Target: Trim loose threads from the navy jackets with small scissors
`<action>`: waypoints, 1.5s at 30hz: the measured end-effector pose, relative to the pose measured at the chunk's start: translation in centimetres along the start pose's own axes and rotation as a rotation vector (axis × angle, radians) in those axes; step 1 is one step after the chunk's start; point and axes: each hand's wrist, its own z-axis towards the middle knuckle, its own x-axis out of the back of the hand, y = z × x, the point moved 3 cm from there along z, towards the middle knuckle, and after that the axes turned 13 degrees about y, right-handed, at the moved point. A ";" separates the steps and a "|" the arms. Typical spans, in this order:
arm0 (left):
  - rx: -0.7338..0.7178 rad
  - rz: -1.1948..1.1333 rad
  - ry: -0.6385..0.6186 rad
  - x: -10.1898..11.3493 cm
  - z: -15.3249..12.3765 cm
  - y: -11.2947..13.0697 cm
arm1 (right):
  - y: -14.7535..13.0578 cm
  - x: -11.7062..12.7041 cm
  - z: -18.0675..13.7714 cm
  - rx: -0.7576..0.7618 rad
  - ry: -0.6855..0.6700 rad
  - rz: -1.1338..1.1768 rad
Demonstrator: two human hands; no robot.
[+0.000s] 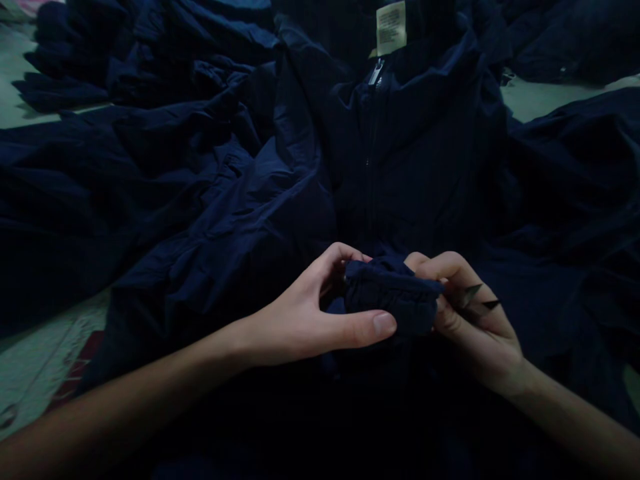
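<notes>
A dark navy jacket [310, 200] lies spread in front of me, zipper [375, 72] up the middle and a pale label [391, 27] at the collar. My left hand [305, 313] pinches a gathered elastic cuff [390, 300] of the jacket between thumb and fingers. My right hand [470, 320] grips the cuff's other side, and small pointed thread snips [477, 298] stick out from its curled fingers. Both hands are closed on the cloth near the jacket's lower middle.
More navy garments are heaped at the back left [125, 53], at the far right [575, 173] and top right [565, 33]. A pale surface [35, 373] shows at the lower left and in a strip at the right [530, 100].
</notes>
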 end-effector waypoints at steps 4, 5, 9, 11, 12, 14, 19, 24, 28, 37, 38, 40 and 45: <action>-0.005 -0.098 -0.017 0.0 -0.1 0.2 | 0.2 0.1 0.1 -0.022 0.072 0.048; -0.004 -0.119 -0.022 0.0 -0.1 0.3 | 0.3 0.2 0.2 -0.026 0.098 0.054; -0.031 -0.130 -0.046 0.3 -0.1 0.3 | 0.5 0.3 0.5 -0.036 0.141 0.029; -0.054 -0.121 -0.062 0.3 -0.2 0.3 | 0.6 0.3 0.6 -0.040 0.141 0.023; -0.068 -0.112 -0.057 0.3 -0.3 0.3 | 0.5 0.3 0.7 -0.044 0.145 0.014; -0.090 -0.087 -0.022 0.2 -0.4 0.3 | 0.4 0.5 0.7 -0.048 0.177 -0.037; -0.159 0.003 0.076 -0.6 -0.5 0.2 | -0.4 0.9 0.5 0.100 0.272 -0.100; -0.236 0.038 0.138 -0.9 -0.2 0.1 | -0.5 -0.1 0.3 0.216 0.072 -0.408; -0.214 -0.025 0.115 -0.8 -0.1 -0.2 | -0.4 -0.2 0.6 0.124 0.094 -0.439; -0.157 0.025 0.089 -0.7 0.1 0.2 | 0.1 0.1 0.8 0.022 0.172 -0.245; -0.177 0.034 0.095 -0.7 0.0 0.2 | 0.2 0.2 0.8 0.008 0.181 -0.229; -0.254 0.078 0.138 -0.7 -0.2 0.2 | 0.6 0.5 0.8 -0.043 0.197 -0.194; -0.496 0.244 0.295 -0.5 -0.8 0.4 | 0.7 0.7 0.7 0.038 0.245 -0.229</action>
